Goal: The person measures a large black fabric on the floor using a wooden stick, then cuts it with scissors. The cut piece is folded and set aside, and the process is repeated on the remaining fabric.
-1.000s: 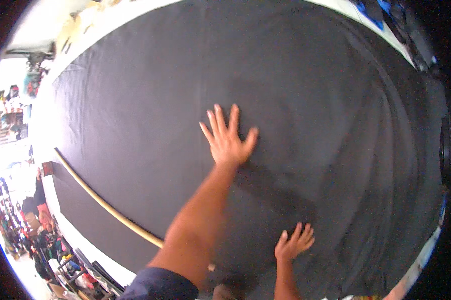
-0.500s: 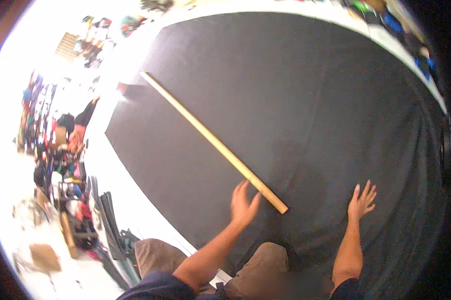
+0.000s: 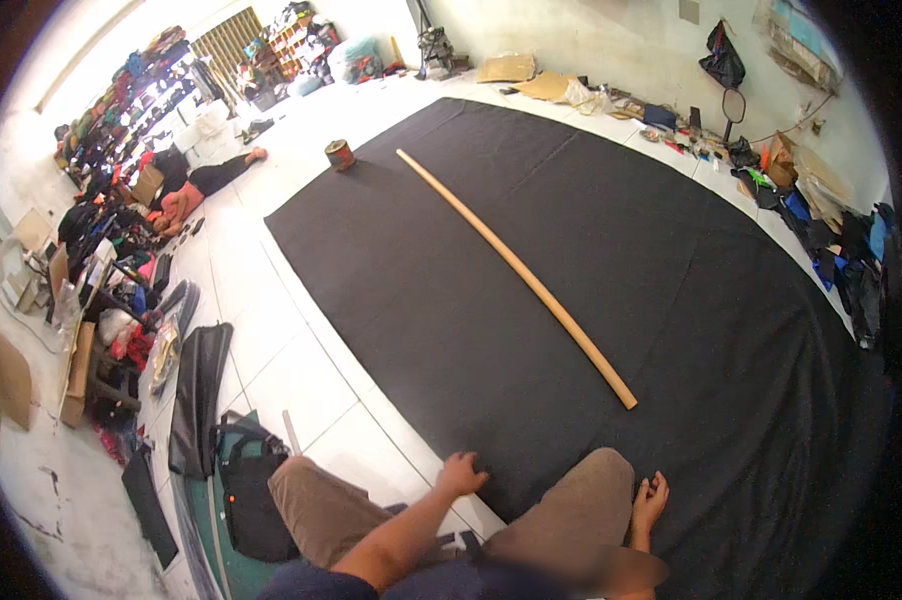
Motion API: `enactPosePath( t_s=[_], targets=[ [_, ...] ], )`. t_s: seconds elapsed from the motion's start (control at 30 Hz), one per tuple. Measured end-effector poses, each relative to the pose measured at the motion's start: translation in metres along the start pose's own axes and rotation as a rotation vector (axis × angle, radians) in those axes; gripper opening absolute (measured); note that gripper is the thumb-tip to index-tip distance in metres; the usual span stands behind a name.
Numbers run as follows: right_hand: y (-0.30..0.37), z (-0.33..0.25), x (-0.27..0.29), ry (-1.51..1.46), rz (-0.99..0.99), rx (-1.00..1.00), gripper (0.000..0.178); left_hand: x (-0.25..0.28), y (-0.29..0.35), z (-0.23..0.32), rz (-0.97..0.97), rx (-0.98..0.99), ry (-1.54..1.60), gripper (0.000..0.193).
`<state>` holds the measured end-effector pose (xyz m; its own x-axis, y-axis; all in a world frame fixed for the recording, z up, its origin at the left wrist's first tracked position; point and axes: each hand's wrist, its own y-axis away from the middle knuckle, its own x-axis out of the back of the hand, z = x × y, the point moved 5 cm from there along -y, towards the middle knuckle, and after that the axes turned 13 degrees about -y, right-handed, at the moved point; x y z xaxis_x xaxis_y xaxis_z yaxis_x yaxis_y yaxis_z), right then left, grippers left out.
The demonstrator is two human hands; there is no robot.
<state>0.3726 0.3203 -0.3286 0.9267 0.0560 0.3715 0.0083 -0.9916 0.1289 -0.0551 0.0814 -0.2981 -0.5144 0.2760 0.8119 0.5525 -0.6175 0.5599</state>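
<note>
A large black cloth [image 3: 441,290] lies spread on the tiled floor, and a long light-brown pole [image 3: 541,290] rests diagonally across it. Its near end is beyond my knees, apart from both hands. My left hand [image 3: 461,475] is at the cloth's left edge, fingers partly bent and apart, with nothing visible in it. Beside my right knee, my right hand [image 3: 649,503] is over the cloth, its fingers loosely curled and apart, holding nothing. A rusty tin can [image 3: 340,155] stands at the cloth's far left edge.
A person [image 3: 186,198] lies on the floor at the far left, near piled goods. A black bag [image 3: 254,500] and dark folded sheets [image 3: 199,400] lie left of my legs. Cardboard [image 3: 509,68] and clutter line the far wall; dark fabric scraps [image 3: 856,270] lie at the right.
Both hands have drawn back toward my body, the left away from the pole's near end to the cloth's edge. The view has shifted, showing more of the room.
</note>
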Motion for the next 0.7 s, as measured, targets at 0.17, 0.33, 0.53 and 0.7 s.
enactPosePath(
  t_s=[0.17, 0.33, 0.53, 0.7],
  targets=[
    [-0.057, -0.092, -0.091, 0.503, -0.179, 0.255, 0.06, -0.026, 0.011, 0.027, 0.017, -0.207, -0.243, 0.089],
    [-0.127, -0.119, -0.176, 0.75, -0.222, 0.345, 0.079, -0.088, 0.001, 0.021, 0.063, -0.212, -0.356, 0.102],
    [-0.163, -0.104, -0.218, 0.825, -0.221, 0.218, 0.06, -0.102, -0.003, 0.027, 0.223, -0.292, -0.267, 0.104],
    [-0.074, -0.103, -0.213, 0.689, -0.284, 0.516, 0.048, -0.104, -0.002, 0.017, 0.243, -0.298, -0.242, 0.098]
  ],
)
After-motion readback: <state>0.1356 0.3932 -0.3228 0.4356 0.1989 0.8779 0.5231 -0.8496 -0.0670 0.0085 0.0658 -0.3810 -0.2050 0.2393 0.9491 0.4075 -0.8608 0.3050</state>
